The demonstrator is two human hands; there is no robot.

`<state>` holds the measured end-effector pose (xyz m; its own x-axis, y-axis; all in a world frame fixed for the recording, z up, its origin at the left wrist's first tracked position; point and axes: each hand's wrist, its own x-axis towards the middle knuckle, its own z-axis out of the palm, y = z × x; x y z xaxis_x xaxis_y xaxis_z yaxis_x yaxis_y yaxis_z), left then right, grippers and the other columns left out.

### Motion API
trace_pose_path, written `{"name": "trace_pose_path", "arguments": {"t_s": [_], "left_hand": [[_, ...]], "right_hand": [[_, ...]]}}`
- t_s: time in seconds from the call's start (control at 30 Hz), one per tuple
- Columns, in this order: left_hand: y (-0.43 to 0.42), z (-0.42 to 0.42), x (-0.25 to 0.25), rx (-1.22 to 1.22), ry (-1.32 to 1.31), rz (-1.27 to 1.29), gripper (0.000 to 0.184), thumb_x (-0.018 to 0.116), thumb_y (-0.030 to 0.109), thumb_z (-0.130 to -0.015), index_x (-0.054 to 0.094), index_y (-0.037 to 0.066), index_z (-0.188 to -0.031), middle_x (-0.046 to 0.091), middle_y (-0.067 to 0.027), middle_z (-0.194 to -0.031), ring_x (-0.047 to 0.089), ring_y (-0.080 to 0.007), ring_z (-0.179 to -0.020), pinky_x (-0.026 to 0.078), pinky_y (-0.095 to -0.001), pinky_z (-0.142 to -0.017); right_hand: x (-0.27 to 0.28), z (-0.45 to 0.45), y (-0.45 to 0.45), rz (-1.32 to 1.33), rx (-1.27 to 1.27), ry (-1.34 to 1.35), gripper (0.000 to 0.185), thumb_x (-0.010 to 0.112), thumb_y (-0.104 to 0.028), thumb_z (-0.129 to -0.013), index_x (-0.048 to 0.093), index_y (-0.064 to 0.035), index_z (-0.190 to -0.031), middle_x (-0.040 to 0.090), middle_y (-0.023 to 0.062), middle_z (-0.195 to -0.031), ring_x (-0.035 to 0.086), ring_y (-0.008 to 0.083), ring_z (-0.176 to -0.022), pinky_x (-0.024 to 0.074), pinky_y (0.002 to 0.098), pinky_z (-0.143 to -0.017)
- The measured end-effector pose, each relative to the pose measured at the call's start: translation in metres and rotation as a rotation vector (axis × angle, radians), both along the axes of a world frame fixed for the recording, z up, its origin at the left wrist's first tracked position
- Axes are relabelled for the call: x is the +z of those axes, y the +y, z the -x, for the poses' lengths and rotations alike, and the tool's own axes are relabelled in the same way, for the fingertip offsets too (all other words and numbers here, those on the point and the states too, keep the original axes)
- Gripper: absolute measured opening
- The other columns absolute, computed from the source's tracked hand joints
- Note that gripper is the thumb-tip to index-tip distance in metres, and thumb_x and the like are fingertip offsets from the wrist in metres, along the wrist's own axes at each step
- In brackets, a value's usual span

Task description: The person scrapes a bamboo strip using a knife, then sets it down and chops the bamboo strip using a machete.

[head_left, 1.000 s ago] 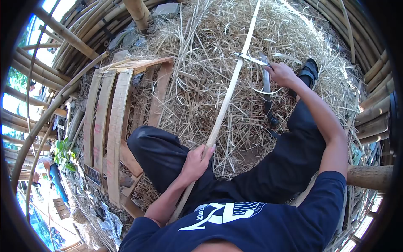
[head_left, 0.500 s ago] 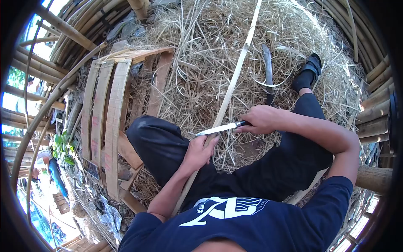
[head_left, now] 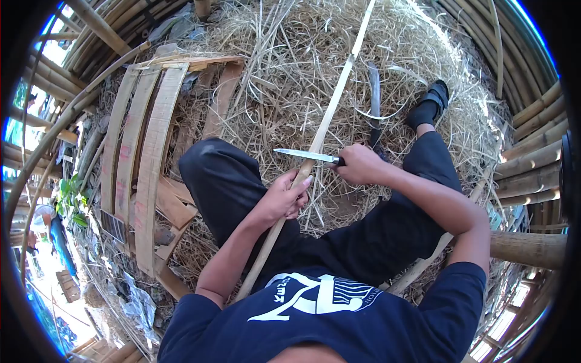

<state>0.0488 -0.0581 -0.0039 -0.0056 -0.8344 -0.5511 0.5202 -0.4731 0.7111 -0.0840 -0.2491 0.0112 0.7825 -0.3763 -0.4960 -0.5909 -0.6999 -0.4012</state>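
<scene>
The left hand (head_left: 283, 196) wraps round a long strip (head_left: 331, 111), thumb on top, and the right hand (head_left: 361, 164) has its fingers closed on the handle of a small knife (head_left: 296, 153). The strip goes from the lap, under the left arm, up and away over the straw (head_left: 284, 115). The blade lies across the strip, just past the left hand, with its tip poking out on the left side. It looks like the step in hand is scraping or shaving the strip, though I cannot tell if the edge is biting in. The next move calls for a firm left hand so the strip does not roll, a light, even push on the knife, and fingers kept well away from the edge. The bent left knee (head_left: 212, 160) is near the strip on its left, and past that is a wooden crate (head_left: 160, 133) with flat boards. Right of the strip, a bigger blade (head_left: 374, 91) lies on the straw. Farther right is a foot in a dark sandal (head_left: 437, 97).
</scene>
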Motion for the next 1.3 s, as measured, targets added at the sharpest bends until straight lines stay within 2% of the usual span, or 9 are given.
{"name": "trace_pose_path", "arguments": {"t_s": [0.07,0.37,0.53,0.7,0.77,0.9,0.93,1.03,1.3], "left_hand": [[-0.001,0.001,-0.002,-0.03,-0.022,-0.002,0.024,0.049,0.029,-0.099,0.048,0.006,-0.106,0.04,0.0043,-0.058,0.031,-0.0029,-0.036,0.031,-0.0189,-0.034],[-0.003,0.0,0.008,-0.043,-0.074,-0.017,0.021,0.052,0.028,-0.097,0.047,0.008,-0.098,0.034,0.0065,-0.058,0.031,-0.0032,-0.039,0.029,-0.0204,-0.036],[-0.018,-0.014,0.014,-0.075,-0.051,-0.018,0.02,0.054,0.024,-0.096,0.049,0.006,-0.088,0.048,0.001,-0.063,0.043,-0.0062,-0.041,0.04,-0.0224,-0.04],[-0.033,-0.018,0.017,-0.045,0.038,-0.027,0.016,0.051,0.019,-0.097,0.05,0.005,-0.09,0.053,-0.0034,-0.068,0.046,-0.0073,-0.044,0.043,-0.0234,-0.041],[-0.038,-0.021,0.025,-0.042,0.151,0.006,0.016,0.05,0.019,-0.098,0.051,0.004,-0.094,0.053,-0.0028,-0.068,0.042,-0.0057,-0.041,0.042,-0.0216,-0.04],[-0.034,-0.02,0.001,-0.043,0.138,-0.076,0.016,0.049,0.02,-0.098,0.052,0.004,-0.101,0.042,0.0046,-0.06,0.031,-0.0019,-0.038,0.029,-0.0183,-0.035],[-0.033,-0.017,-0.003,-0.053,0.078,-0.082,0.013,0.051,0.021,-0.097,0.048,0.01,-0.092,0.036,0.008,-0.057,0.03,-0.0011,-0.039,0.025,-0.0191,-0.035],[-0.029,-0.01,-0.004,-0.025,0.003,-0.097,0.016,0.05,0.022,-0.098,0.05,0.006,-0.1,0.035,0.0072,-0.057,0.03,-0.0016,-0.039,0.025,-0.0192,-0.035],[-0.028,-0.014,-0.009,-0.01,-0.018,-0.1,0.016,0.048,0.02,-0.099,0.05,0.004,-0.099,0.032,0.0075,-0.055,0.028,-0.002,-0.039,0.024,-0.02,-0.036]], "right_hand": [[0.006,-0.005,0.008,-0.016,-0.038,0.094,0.042,0.061,-0.038,-0.083,0.067,0.003,-0.078,0.064,0.0253,-0.075,0.064,0.0408,-0.075,0.0528,0.0471,-0.071],[-0.013,-0.001,0.008,0.074,0.044,-0.083,0.029,0.064,-0.023,-0.074,0.065,0.0065,-0.072,0.063,0.0272,-0.071,0.065,0.0417,-0.072,0.0533,0.0476,-0.069],[0.001,-0.009,0.004,0.063,-0.036,-0.049,0.03,0.062,-0.022,-0.074,0.063,0.0085,-0.071,0.063,0.0278,-0.072,0.065,0.0416,-0.073,0.0535,0.0469,-0.069],[0.005,-0.011,0.0,0.058,-0.072,-0.093,0.037,0.06,-0.028,-0.079,0.064,0.0079,-0.071,0.064,0.0272,-0.073,0.065,0.0408,-0.075,0.0533,0.0465,-0.072],[0.01,-0.012,-0.002,0.05,-0.079,-0.071,0.037,0.06,-0.028,-0.079,0.064,0.0077,-0.072,0.064,0.0267,-0.074,0.065,0.0408,-0.075,0.0532,0.0466,-0.072],[0.003,-0.01,-0.005,0.068,-0.041,-0.019,0.036,0.06,-0.027,-0.079,0.065,0.0079,-0.073,0.064,0.0261,-0.074,0.065,0.0399,-0.074,0.0536,0.0457,-0.071],[-0.003,-0.008,-0.006,0.082,-0.005,-0.012,0.035,0.06,-0.026,-0.079,0.065,0.0075,-0.073,0.064,0.0259,-0.073,0.066,0.0395,-0.074,0.0537,0.0454,-0.07],[-0.005,-0.009,0.0,0.058,0.019,0.018,0.032,0.06,-0.024,-0.078,0.065,0.0068,-0.072,0.064,0.0256,-0.073,0.066,0.0389,-0.073,0.0539,0.045,-0.068],[-0.01,-0.005,0.006,0.107,0.037,-0.023,0.026,0.061,-0.02,-0.073,0.065,0.0059,-0.075,0.065,0.0243,-0.075,0.066,0.0382,-0.072,0.0547,0.0445,-0.067]]}}
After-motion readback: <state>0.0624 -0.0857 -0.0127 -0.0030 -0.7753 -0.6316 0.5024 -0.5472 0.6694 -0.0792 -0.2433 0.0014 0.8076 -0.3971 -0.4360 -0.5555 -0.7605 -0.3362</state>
